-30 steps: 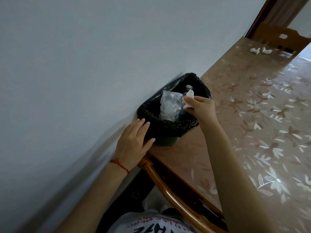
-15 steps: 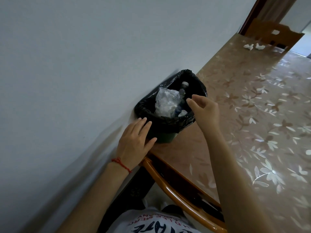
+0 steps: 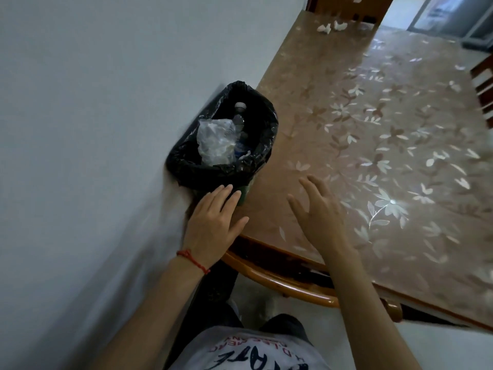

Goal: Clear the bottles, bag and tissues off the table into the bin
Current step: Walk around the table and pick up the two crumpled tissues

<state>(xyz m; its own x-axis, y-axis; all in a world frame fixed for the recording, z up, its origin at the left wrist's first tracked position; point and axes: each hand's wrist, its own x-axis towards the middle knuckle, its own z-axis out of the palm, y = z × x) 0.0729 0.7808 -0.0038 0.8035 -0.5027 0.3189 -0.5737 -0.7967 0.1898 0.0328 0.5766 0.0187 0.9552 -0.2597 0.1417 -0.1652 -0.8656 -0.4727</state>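
The bin, lined in black, is set on the desk corner against the wall; a bottle, a bag and a tissue are seen inside. Its near side is touched by the flat left hand. The right hand is held spread above the desk, holding nothing. Two tissues are left at the far end.

Glossy floral table cover, crinkled shiny black plastic bin liner, varnished wooden chair.

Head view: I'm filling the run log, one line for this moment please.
left hand: touches bin | right hand: open, empty | in bin: bottle, bag | table: two tissues left
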